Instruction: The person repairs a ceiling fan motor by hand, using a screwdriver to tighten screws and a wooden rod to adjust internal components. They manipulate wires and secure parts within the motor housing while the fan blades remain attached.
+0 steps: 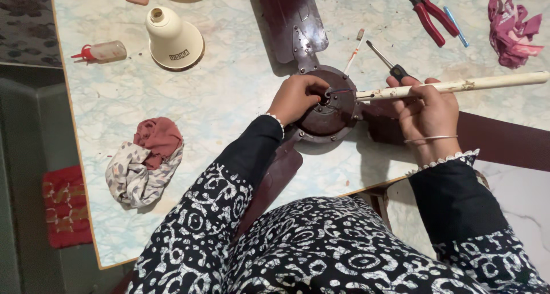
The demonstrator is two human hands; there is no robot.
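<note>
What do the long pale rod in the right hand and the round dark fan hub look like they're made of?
The rod, held by the right hand, looks like metal tubing under cream paint: straight, with the paint chipped and stained. The fan hub, touched by the left hand, seems to be painted metal, dark maroon with a dull sheen. Neither is certain.

Head camera looks steeply down, fairly close, over the table [229, 99].

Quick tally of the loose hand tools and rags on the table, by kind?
Pliers: 1
Screwdriver: 1
Rag bundles: 2, one pink, one patterned with red
Total: 4
</note>
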